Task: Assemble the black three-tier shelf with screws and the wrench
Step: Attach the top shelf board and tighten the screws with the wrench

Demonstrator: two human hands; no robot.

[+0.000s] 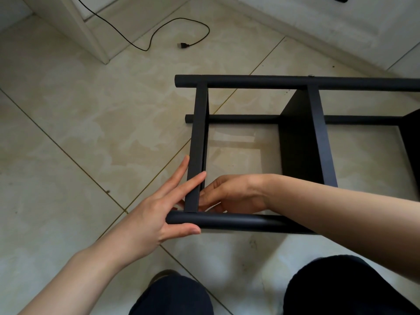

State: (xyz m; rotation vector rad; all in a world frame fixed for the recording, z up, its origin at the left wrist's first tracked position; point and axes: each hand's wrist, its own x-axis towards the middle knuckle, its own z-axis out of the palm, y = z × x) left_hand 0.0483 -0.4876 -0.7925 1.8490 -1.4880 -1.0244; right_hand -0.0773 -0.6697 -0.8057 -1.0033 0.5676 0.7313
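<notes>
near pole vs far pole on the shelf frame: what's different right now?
The near pole is held: the left hand touches its end with thumb under and fingers over, while the right hand works just behind it. The far pole is untouched. A small silvery fitting shows on top of the far pole; none shows on the near pole. Both are black round tubes lying parallel, joined by the same flat shelf boards.

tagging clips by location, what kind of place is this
Probably a room in a home, with the work done on the floor. The signs: glossy beige floor tiles, a loose black USB cable lying near a white cabinet or door frame, and the half-built black shelf lying on its side.
</notes>
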